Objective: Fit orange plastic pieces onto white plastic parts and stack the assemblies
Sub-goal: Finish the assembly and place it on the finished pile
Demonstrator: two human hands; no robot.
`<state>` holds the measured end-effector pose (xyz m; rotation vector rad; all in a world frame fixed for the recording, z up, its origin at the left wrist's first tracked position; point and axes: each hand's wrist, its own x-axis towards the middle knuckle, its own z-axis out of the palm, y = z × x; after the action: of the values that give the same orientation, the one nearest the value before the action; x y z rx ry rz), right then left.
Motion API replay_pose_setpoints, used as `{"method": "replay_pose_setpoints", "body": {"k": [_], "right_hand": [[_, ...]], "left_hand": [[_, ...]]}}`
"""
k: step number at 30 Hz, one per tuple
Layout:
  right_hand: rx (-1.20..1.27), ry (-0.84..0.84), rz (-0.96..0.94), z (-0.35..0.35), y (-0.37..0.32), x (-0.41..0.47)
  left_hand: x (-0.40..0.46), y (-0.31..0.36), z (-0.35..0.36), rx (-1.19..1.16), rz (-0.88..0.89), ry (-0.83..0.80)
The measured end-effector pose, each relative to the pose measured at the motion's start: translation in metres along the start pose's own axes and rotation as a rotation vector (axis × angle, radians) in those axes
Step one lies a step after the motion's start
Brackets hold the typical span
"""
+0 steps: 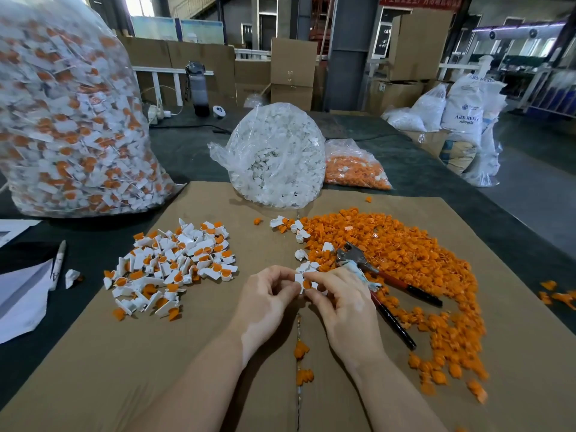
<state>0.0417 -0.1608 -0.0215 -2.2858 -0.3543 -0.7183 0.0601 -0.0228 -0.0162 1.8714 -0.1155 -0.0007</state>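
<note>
Your left hand [268,294] and right hand [339,294] pinch one white part [300,279], orange piece [307,284] seated; finished pile [171,263] lies left.

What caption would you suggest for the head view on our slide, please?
Both hands press an orange piece into a white part between finished assemblies and loose orange pieces.

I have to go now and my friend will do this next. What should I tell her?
Both hands are busy: the left hand and right hand pinch one white part with an orange piece in it, over the cardboard.
Done: finished pile on the left, and a big full bag behind it.
Left: the orange pile on the right, plus the white bag and orange bag.
Pliers lie by the right hand.
</note>
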Motion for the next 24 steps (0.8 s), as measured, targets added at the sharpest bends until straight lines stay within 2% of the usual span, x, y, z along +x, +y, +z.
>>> {"method": "replay_pose_setpoints", "body": {"k": [19, 22, 24], "right_hand": [[-0.066, 0.015, -0.011, 0.0, 0.001, 0.001], [-0.164, 0.058, 0.069, -0.006, 0.001, 0.001], [-0.316, 0.091, 0.211, -0.016, 0.003, 0.007]], "left_hand": [[0.004, 0.003, 0.002, -0.028, -0.003, 0.028], [0.007, 0.005, 0.002, -0.11, -0.077, 0.048], [0.01, 0.006, 0.003, -0.165, -0.135, 0.049]]}}
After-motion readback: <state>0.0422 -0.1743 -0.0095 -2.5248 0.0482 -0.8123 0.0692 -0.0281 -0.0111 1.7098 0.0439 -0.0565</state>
